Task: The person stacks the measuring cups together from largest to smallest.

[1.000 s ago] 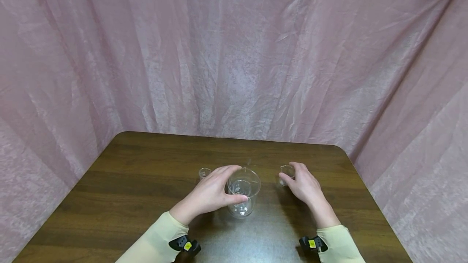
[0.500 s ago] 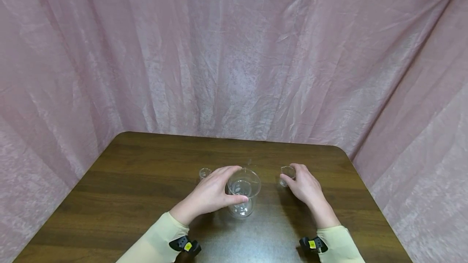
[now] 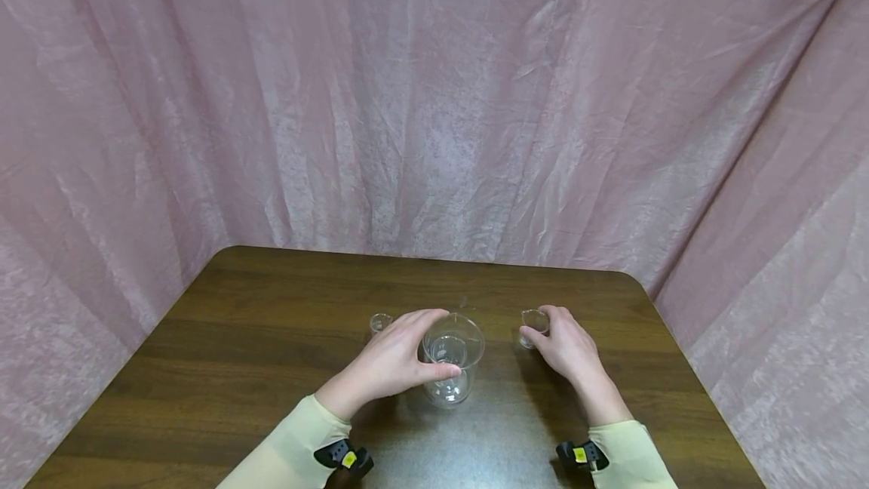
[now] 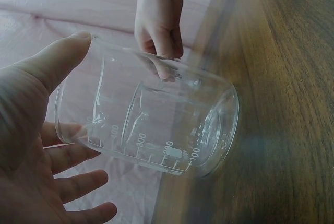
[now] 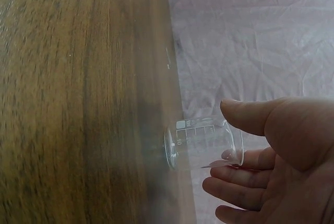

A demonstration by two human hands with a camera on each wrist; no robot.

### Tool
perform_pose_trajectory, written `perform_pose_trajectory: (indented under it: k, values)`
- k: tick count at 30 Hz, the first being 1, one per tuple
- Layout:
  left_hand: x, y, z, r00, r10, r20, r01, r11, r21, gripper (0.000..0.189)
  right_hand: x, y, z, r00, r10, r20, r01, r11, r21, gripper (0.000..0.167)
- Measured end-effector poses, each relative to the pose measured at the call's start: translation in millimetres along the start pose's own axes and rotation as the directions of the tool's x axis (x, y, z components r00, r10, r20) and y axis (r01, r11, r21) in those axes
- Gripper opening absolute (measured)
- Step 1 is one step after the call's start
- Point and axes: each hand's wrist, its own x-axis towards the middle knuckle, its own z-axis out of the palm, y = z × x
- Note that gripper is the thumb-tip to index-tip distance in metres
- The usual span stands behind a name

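My left hand [image 3: 397, 357] grips the rim of a large clear glass beaker [image 4: 156, 158], thumb on one side and fingers on the other. White graduation marks run along its wall, and a smaller glass rim [image 3: 448, 338] shows inside it. To the right, my right hand [image 3: 569, 342] holds a small glass beaker [image 5: 203, 140] between thumb and fingers at its rim. That one also carries white marks, and its base is close to the table. Just behind my left hand stands another small beaker [image 3: 380, 321], its lower part hidden by the hand.
The brown wooden table [image 3: 271, 338] has rounded far corners. A faint clear glass edge [image 3: 464, 302] shows behind the large beaker. Pink curtains [image 3: 434, 96] hang along the back and sides of the table.
My right hand and its small beaker have shifted very slightly toward me. The left hand keeps its grip on the large beaker, practically still.
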Motion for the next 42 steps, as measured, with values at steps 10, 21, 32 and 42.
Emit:
perform_pose_trajectory:
  k: [10, 21, 32, 42]
  values:
    - [0.1, -0.1, 0.0, 1.0, -0.002, 0.0, 0.002, 1.0, -0.004, 0.093, -0.8, -1.0, -2.1, 1.0, 0.006, -0.005, -0.006, 1.0, -0.006, 0.055]
    - [0.0, -0.6, 0.6, 1.0, 0.005, -0.004, -0.005, 1.0, -0.003, 0.092, -0.9, -2.6, -3.5, 0.999, 0.023, -0.027, -0.023, 1.0, -0.001, 0.06]
    - [-0.5, 0.0, 0.4, 1.0, -0.007, 0.001, 0.007, 1.0, -0.019, 0.093, -5.2, -9.0, -9.2, 0.999, -0.006, -0.044, 0.007, 1.0, 0.005, 0.061]
    - [-0.1, -0.6, 0.2, 1.0, 0.003, -0.002, -0.003, 1.0, -0.021, 0.093, -8.9, -19.1, -17.4, 0.994, -0.077, -0.081, 0.078, 0.997, 0.006, 0.057]
